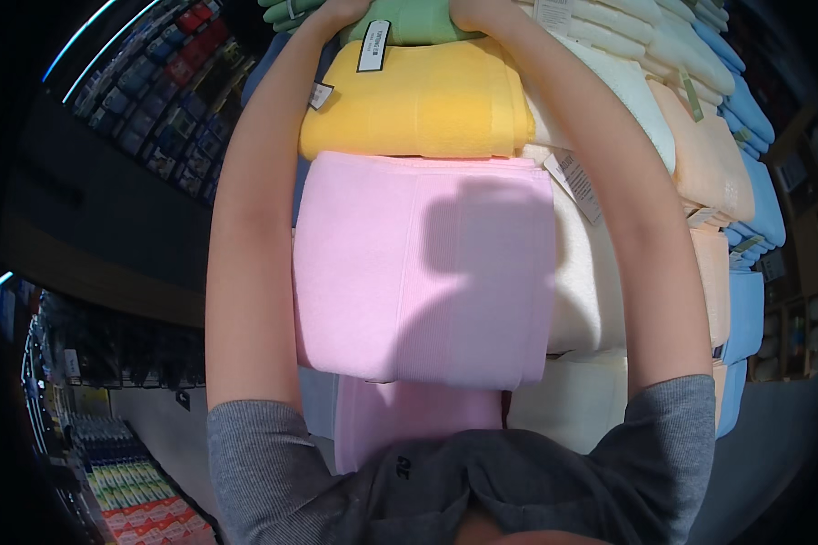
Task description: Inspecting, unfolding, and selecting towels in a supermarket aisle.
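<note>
At the top edge of the view, both arms reach away from me to a green folded towel (409, 24). My left hand (346, 9) is at its left side and my right hand (472, 15) at its right side, both touching it. The frame cuts off most of the fingers, so their grip is hidden. Nearer to me lies a yellow folded towel (416, 102) with a white tag (373, 46) hanging over it. Closer still, a pink folded towel (361, 266) tops another pink towel (416, 415). A shadow falls across its right half.
Cream towels (589, 286), peach towels (702, 150) and blue towels (746, 313) are stacked to the right, some with tags. Leftward are a dark shelf edge (109, 272) and a rack of packaged goods (170, 102). Bottled goods (129, 470) stand low at left.
</note>
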A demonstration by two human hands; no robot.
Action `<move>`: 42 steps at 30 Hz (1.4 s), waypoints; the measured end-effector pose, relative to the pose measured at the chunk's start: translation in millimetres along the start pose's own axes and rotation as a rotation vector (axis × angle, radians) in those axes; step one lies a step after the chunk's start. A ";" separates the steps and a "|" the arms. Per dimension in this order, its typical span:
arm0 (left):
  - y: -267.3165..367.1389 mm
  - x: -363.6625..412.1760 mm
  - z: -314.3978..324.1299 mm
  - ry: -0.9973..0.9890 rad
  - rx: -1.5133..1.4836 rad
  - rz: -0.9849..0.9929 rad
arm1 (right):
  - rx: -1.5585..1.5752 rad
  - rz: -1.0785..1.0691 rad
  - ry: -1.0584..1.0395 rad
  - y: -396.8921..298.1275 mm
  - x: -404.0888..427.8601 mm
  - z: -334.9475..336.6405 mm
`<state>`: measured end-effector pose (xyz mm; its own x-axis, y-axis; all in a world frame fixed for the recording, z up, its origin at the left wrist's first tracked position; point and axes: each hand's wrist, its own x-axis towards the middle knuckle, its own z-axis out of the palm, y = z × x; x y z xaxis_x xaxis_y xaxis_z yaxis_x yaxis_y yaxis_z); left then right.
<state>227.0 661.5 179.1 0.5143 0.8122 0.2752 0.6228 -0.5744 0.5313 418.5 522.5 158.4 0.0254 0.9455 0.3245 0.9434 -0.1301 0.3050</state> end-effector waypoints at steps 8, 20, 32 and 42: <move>91.9 -106.0 -7.6 0.139 -0.085 0.002 | 0.010 0.131 0.596 -8.4 -46.7 -3.3; 79.3 -116.8 -17.4 -0.199 -0.278 0.048 | 0.489 -0.045 0.510 -21.5 -84.9 -21.0; 89.8 -112.1 -27.2 -0.395 -0.474 -0.152 | 0.474 0.118 0.363 -13.1 -76.2 -6.0; 84.6 -105.4 -3.7 -0.145 -0.634 -0.100 | 0.394 0.106 0.280 -8.8 -67.2 -4.5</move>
<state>223.3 527.7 198.0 0.5739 0.8112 0.1123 0.2269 -0.2893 0.9300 407.0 458.7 137.9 0.0891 0.8095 0.5804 0.9951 -0.0473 -0.0867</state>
